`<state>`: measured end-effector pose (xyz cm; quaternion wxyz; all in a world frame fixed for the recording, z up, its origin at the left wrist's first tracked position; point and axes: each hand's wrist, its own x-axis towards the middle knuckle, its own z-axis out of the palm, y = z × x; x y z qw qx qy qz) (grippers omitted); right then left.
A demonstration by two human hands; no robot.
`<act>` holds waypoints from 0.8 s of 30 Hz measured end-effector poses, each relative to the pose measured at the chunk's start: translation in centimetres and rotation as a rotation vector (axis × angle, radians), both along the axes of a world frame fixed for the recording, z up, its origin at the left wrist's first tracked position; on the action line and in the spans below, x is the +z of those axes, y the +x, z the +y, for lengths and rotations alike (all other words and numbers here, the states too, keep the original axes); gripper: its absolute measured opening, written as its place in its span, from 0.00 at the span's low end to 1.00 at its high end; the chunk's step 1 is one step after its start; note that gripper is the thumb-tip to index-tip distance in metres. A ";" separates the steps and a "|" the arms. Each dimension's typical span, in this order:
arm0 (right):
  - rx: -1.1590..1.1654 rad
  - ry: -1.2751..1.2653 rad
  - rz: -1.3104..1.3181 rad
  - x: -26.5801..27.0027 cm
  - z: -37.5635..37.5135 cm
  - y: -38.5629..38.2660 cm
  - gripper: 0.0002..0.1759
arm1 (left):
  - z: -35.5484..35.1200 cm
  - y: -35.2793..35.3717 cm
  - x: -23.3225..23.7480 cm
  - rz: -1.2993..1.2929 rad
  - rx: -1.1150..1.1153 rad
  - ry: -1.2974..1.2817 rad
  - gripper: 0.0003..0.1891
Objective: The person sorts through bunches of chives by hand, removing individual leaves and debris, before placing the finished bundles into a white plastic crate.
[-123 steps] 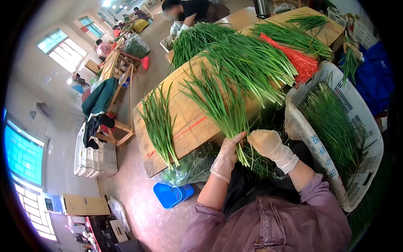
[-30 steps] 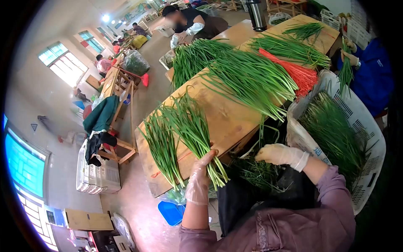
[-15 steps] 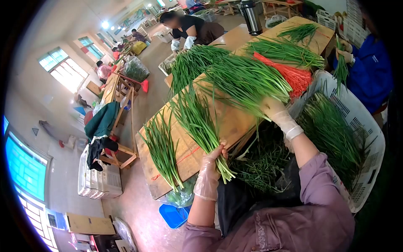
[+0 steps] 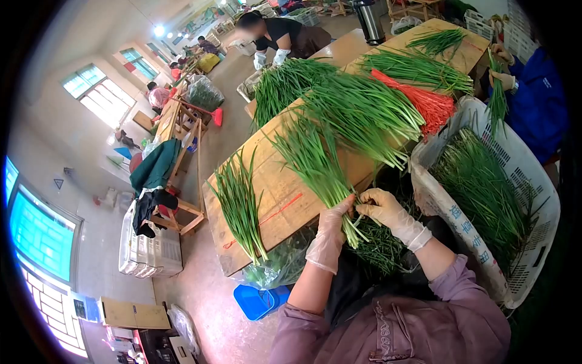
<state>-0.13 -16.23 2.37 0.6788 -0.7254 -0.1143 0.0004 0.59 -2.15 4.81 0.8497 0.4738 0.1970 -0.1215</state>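
My left hand (image 4: 332, 230), in a thin clear glove, is closed round the pale lower stalks of a bunch of garlic chives (image 4: 315, 159). The leaves fan out over the wooden table (image 4: 282, 203). My right hand (image 4: 391, 212), gloved too, is beside the stalk ends with thumb and fingers pinched together; what lies between them is too small to make out. A smaller bunch of chives (image 4: 237, 206) lies to the left, near a red tie (image 4: 280, 209). Further back is a large heap of chives (image 4: 364, 112), next to a bundle of red ties (image 4: 418, 109).
A white plastic crate (image 4: 451, 212) of chives stands at my right. Loose trimmings (image 4: 385, 249) lie below the table edge. A blue bin (image 4: 254, 302) sits on the floor. One co-worker in blue (image 4: 536, 103) holds chives at right; another person (image 4: 297, 39) bends over across the table.
My right hand has come from the large heap to the stalks by my left hand. The held bunch has shifted right, and the view has moved slightly.
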 end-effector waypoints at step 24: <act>-0.138 -0.110 -0.350 -3.3 0.5 -2.1 0.15 | -0.5 -1.2 -1.4 0.091 -0.121 -0.178 0.13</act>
